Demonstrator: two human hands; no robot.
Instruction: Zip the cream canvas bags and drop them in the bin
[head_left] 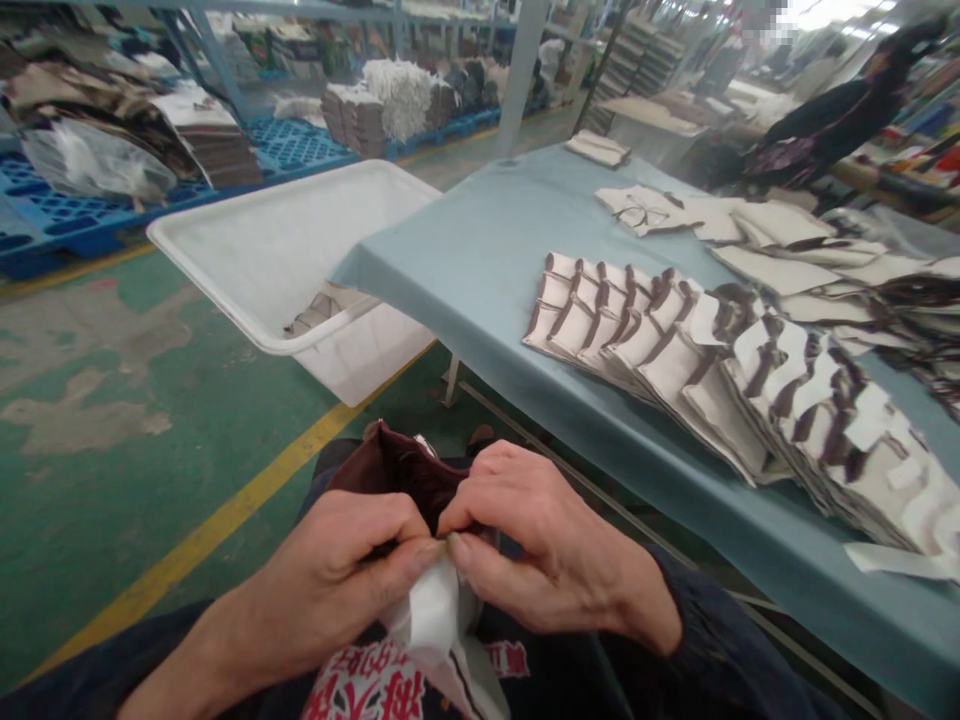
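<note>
Over my lap, my left hand [352, 575] and my right hand [532, 540] meet, thumbs and forefingers pinching one edge of a sewn fabric piece. Its dark brown part [367, 465] opens out behind the fingers, towards the floor. A white strip or label [435, 610] hangs below the thumbs, above my dark apron with red and white lettering [375, 680]. What lies exactly between the fingertips is hidden.
To the right, a blue-covered table [465, 240] carries overlapping cream and brown fabric pieces [645, 330] and eyeglasses [641, 214]. A white bin [247, 240] stands beyond its left corner. Stacked goods sit on blue pallets [289, 145]. Another person [825, 120] is at upper right.
</note>
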